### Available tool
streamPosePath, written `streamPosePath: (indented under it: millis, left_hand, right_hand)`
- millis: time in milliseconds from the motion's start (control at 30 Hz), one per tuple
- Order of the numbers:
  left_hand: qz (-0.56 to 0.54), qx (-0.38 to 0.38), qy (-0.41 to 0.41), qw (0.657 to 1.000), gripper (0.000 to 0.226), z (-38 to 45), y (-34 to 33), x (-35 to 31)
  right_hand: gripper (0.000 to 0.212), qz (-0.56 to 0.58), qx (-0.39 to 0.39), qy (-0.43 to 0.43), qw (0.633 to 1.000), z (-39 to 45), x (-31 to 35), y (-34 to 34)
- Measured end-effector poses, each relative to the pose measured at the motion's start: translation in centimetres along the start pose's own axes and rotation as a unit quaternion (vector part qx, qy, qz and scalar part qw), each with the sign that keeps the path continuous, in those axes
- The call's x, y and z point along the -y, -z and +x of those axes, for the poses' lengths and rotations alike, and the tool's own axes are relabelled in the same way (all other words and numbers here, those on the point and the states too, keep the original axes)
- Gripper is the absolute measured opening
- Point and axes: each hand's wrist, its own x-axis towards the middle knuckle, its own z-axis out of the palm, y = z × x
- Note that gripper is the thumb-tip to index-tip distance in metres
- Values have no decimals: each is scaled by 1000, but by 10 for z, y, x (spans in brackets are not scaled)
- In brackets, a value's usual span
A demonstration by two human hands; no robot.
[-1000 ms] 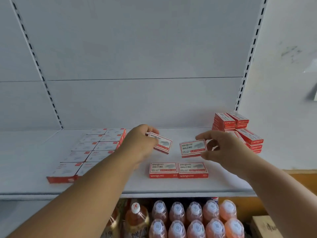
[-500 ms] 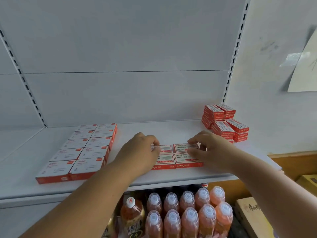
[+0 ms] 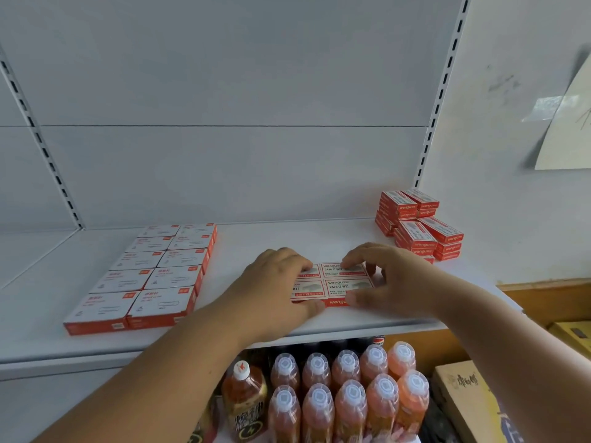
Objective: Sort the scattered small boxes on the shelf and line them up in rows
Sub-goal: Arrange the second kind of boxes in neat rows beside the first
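Both arms are reaching in from the bottom of the view toward the front middle of the white shelf (image 3: 287, 238). The left hand (image 3: 271, 289) is lying palm-down over the left side of a block of four small boxes (image 3: 335, 284), its fingers (image 3: 300, 265) curled together on the far left box and its thumb pressing against the block's front edge. The right hand (image 3: 393, 279) is arching over the right side, its fingers (image 3: 355, 259) spread and resting on the far right box, thumb touching the red front face. The four boxes are sitting flat in two rows of two, edges touching.

Well to the left, a grid of white-topped boxes (image 3: 153, 273) is lying in two columns running front to back. At the right rear corner, a stack of red boxes (image 3: 419, 225) is sitting piled unevenly, just beside the slotted upright (image 3: 441, 91). The back panel behind the shelf is showing plain pale grey. Below the shelf, orange drink bottles (image 3: 345, 391) with white caps are standing in rows, and a cardboard carton (image 3: 463, 394) is sitting to their right. A sheet of paper (image 3: 569, 123) is hanging taped to the wall at far right.
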Motion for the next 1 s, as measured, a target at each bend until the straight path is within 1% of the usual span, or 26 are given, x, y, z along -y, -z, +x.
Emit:
streamPosePath:
  millis: [100, 233, 300, 333, 367, 400, 433, 467, 533, 567, 600, 667, 733, 833, 900, 1000]
  left_hand:
    - [0, -4, -1, 1000, 66, 2, 1, -4]
    - [0, 9, 10, 1000, 66, 1, 5, -6]
    - [9, 22, 14, 1000, 67, 2, 8, -9]
    - [15, 27, 14, 999, 68, 3, 9, -11]
    - [19, 28, 15, 999, 70, 5, 11, -13]
    - [20, 26, 15, 999, 71, 7, 12, -16]
    - [16, 22, 16, 1000, 71, 10, 13, -20]
    - [7, 15, 16, 1000, 69, 14, 14, -26]
    - [-9, -1, 7, 1000, 59, 24, 12, -41]
    - [-15, -9, 0, 1000, 54, 30, 10, -51]
    - [-23, -16, -7, 1000, 49, 38, 8, -61]
    - [-39, -27, -17, 999, 40, 55, 3, -82]
    - [-53, -30, -10, 998, 34, 76, -5, -104]
    - [-56, -18, 56, 997, 31, 111, -20, -133]
    - [-27, -4, 110, 994, 34, 133, -31, -145]
    - [-9, -7, 163, 987, 52, 152, -44, -151]
  right_hand:
    - [47, 12, -1, -1, 1000, 1, -1, -1]
    - [51, 12, -1, 4, 1000, 2, -3, 1]
    - [59, 9, -6, 8, 1000, -1, -3, 2]
    - [66, 11, -15, 9, 1000, -4, -3, 4]
    - [72, 15, -34, 11, 999, -8, -4, 6]
    - [73, 16, -62, 11, 998, -12, -6, 9]
    - [67, 14, -97, 10, 995, -15, -11, 12]
    - [55, 11, -136, 5, 991, -18, -18, 17]
    - [29, 5, -211, -16, 977, -23, -37, 28]
    - [19, -2, -239, -32, 970, -24, -47, 34]
    - [13, -9, -260, -51, 964, -25, -57, 41]
    - [11, -17, -283, -96, 954, -26, -76, 53]
    - [20, -25, -276, -148, 950, -25, -94, 62]
    - [41, -44, -201, -205, 957, -20, -114, 65]
    - [40, -33, -175, -200, 963, -17, -124, 64]
    - [32, -10, -185, -171, 968, -14, -136, 63]
